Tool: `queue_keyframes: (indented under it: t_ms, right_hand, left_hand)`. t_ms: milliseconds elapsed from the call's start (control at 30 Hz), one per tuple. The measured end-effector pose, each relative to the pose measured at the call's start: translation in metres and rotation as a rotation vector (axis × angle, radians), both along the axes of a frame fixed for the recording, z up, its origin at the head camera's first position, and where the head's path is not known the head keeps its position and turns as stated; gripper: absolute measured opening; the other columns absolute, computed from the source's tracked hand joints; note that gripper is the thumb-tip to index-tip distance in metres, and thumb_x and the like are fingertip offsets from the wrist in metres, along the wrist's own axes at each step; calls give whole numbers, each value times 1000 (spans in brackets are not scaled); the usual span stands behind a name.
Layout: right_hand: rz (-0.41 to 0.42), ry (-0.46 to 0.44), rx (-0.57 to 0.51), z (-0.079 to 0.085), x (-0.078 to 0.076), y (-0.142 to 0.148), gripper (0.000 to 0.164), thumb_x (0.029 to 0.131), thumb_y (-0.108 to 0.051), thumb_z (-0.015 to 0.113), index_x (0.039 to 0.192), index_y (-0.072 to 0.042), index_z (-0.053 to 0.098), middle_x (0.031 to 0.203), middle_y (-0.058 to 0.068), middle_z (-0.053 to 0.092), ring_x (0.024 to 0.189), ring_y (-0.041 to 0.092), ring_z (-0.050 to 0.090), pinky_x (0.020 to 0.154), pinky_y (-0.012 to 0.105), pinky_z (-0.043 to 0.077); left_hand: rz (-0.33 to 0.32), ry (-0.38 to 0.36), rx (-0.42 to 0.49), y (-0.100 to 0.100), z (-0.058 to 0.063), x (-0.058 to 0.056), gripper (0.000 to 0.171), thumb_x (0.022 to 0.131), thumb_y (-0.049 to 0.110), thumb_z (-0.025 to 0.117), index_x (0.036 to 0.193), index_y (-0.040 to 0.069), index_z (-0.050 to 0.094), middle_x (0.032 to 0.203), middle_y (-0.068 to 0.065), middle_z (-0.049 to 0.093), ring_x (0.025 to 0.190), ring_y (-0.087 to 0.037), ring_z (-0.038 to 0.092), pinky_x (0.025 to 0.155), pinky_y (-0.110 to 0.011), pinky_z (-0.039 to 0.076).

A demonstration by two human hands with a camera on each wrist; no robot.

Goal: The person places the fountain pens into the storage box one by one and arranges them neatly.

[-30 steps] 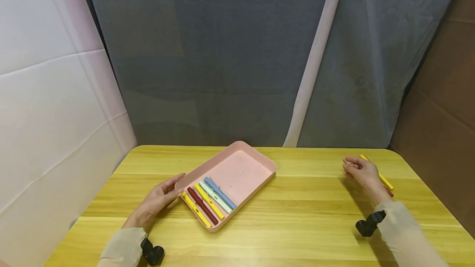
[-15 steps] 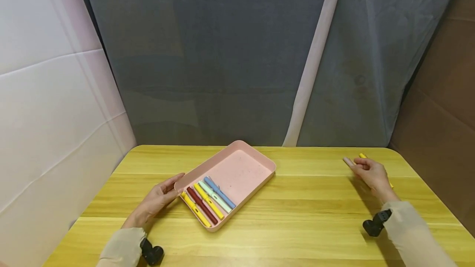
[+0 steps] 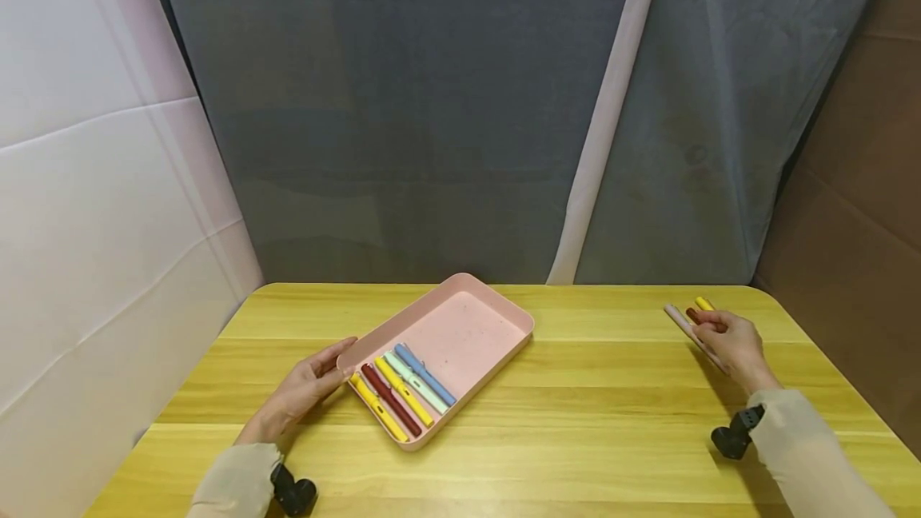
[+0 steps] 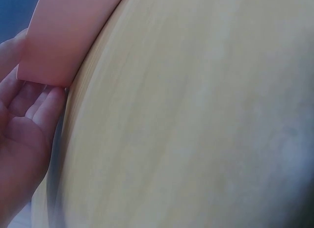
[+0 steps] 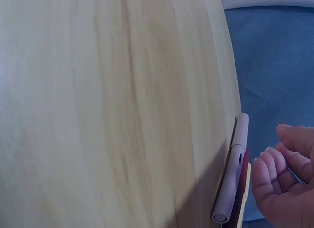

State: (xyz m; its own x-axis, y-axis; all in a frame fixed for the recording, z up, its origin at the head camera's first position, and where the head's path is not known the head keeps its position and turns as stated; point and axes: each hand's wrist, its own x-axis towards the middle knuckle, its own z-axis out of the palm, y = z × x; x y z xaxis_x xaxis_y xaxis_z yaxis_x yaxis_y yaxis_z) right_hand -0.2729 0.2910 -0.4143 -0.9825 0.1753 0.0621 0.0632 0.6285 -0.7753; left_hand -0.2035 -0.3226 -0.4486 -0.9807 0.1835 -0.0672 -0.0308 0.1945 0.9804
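Note:
In the head view my left hand (image 3: pixel 305 384) holds the left corner of a pink tray (image 3: pixel 509 352), thumb and fingers on either side. In the tray several pens lie side by side: a yellow pen (image 3: pixel 377 406), a dark red pen (image 3: pixel 391 398), another yellow pen (image 3: pixel 404 392), a mint green pen (image 3: pixel 416 382) and a blue pen (image 3: pixel 426 375). At the right, my right hand (image 3: pixel 735 348) is over a second dark red pen (image 3: pixel 693 315), fingers loosely bent, nothing between them in the right wrist view. Beside it lie a pale pink pen (image 5: pixel 232 176) and a yellow pen (image 3: pixel 703 304), partly hidden.
The wooden table (image 3: pixel 576 422) has its back edge against a grey curtain (image 3: pixel 432 142). A white sheet (image 3: pixel 108 222) hangs at the left, a brown panel (image 3: pixel 856 246) at the right. Each sleeve carries a small black wrist camera (image 3: pixel 734 434).
My right hand has moved to the right, off the pale pink pen, which now shows on the table, and to the dark red pen. The left hand and the tray look still.

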Motion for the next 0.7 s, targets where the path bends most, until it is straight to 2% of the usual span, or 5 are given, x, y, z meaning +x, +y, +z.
queue_keyframes:
  t_ms: [233, 500, 700]
  right_hand:
    - [-24, -28, 13, -2, -2, 4, 39, 91, -9, 57, 121, 14, 52, 91, 12, 60, 70, 11, 48, 57, 17, 43]
    - [-22, -23, 73, -4, -2, 5, 37, 89, -7, 58, 118, 16, 53, 95, 22, 60, 81, 24, 49, 57, 17, 39]
    - [-35, -11, 110, -4, -3, 4, 36, 88, -9, 59, 115, 15, 56, 93, 22, 61, 83, 27, 50, 63, 24, 38]
  left_hand:
    - [4, -10, 10, 1, -1, 0, 67, 94, 18, 58, 148, 1, 24, 148, -26, 27, 106, 8, 50, 86, -13, 43]
    - [12, -23, 13, 1, 0, 0, 67, 94, 18, 59, 148, 2, 24, 149, -26, 27, 106, 8, 49, 86, -13, 43]
    - [6, -8, 10, 1, 1, 0, 65, 94, 16, 57, 148, -1, 24, 147, -28, 30, 105, 7, 50, 85, -13, 44]
